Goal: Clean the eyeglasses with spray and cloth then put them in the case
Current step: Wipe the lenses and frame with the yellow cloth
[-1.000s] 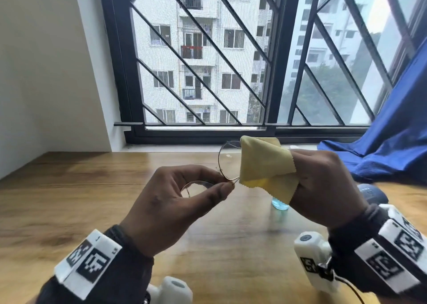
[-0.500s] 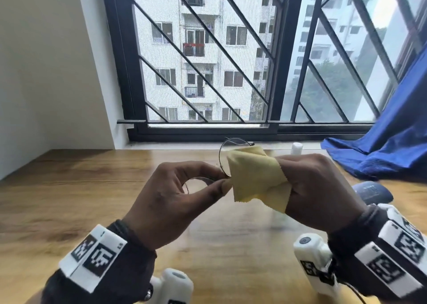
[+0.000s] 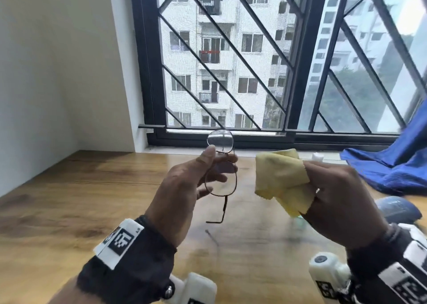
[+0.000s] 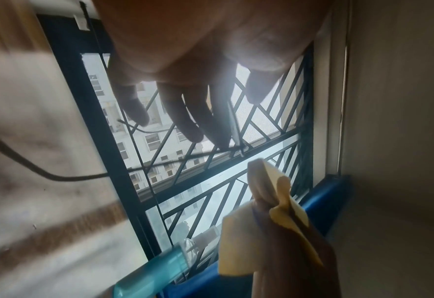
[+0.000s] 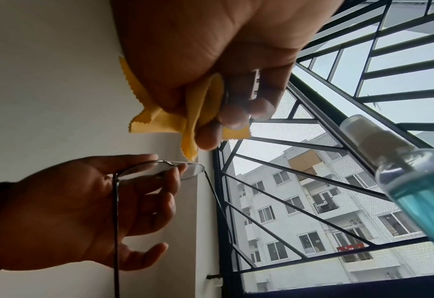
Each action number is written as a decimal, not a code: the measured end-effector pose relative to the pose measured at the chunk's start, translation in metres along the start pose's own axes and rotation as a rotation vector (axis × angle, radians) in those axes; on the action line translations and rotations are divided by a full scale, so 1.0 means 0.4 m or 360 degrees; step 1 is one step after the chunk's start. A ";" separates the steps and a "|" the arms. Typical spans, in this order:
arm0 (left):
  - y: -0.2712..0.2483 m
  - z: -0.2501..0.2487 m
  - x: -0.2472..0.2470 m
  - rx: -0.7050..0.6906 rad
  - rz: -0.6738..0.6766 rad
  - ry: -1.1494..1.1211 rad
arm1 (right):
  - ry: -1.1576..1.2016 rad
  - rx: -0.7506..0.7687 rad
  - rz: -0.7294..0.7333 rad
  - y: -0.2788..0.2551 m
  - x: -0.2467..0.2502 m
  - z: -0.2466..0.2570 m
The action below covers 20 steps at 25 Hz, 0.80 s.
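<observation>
My left hand (image 3: 216, 165) pinches the thin-rimmed eyeglasses (image 3: 220, 183) near the bridge and holds them on end above the table, one lens over the other, with a temple hanging down. The right wrist view shows the same eyeglasses (image 5: 159, 168) between the thumb and fingers. My right hand (image 3: 323, 188) grips the bunched yellow cloth (image 3: 280, 178) a little to the right of the glasses, apart from them. The cloth (image 5: 198, 115) is folded inside its curled fingers. A spray bottle (image 5: 414, 177) of blue liquid stands behind my right hand, its white cap (image 3: 317, 157) showing.
A dark rounded eyeglass case (image 3: 397, 209) lies on the wooden table (image 3: 92, 199) at the right, partly hidden by my right wrist. Blue fabric (image 3: 392, 167) is heaped at the far right by the barred window (image 3: 231, 72). A white wall bounds the left.
The cloth has come off the lens and my right hand has moved right. My left hand has raised the glasses and turned them on end.
</observation>
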State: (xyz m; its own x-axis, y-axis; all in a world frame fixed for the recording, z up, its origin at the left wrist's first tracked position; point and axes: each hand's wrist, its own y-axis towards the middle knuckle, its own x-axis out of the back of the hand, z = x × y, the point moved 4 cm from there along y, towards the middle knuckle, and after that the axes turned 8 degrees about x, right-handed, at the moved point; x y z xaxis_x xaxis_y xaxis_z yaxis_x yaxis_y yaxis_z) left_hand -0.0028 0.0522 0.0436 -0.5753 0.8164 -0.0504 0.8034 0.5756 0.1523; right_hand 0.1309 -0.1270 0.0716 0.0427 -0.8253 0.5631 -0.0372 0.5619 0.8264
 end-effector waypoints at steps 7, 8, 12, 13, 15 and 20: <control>-0.005 0.033 -0.040 0.0029 0.0113 0.0073 | 0.0211 -0.0043 0.0234 -0.012 -0.042 -0.010; -0.004 0.037 -0.042 0.0037 0.0127 0.0082 | 0.0222 -0.0047 0.0261 -0.013 -0.047 -0.013; -0.005 0.041 -0.038 0.0037 0.0131 0.0033 | 0.0407 0.0014 0.0291 -0.011 -0.049 -0.013; -0.004 0.041 -0.037 0.0023 0.0126 0.0034 | 0.0457 0.0023 0.0290 -0.010 -0.047 -0.015; -0.003 0.041 -0.037 -0.0001 0.0124 0.0044 | 0.0467 0.0019 0.0270 -0.008 -0.046 -0.018; -0.005 0.034 -0.038 -0.0046 0.0130 0.0103 | 0.0428 0.0050 0.0225 -0.004 -0.039 -0.008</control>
State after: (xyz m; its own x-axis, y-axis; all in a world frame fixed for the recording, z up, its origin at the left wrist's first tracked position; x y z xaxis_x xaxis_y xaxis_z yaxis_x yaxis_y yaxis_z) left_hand 0.0064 0.0391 0.0307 -0.5174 0.8554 0.0269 0.8440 0.5048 0.1816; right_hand 0.1336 -0.1149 0.0617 0.2975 -0.6921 0.6576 -0.0921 0.6648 0.7413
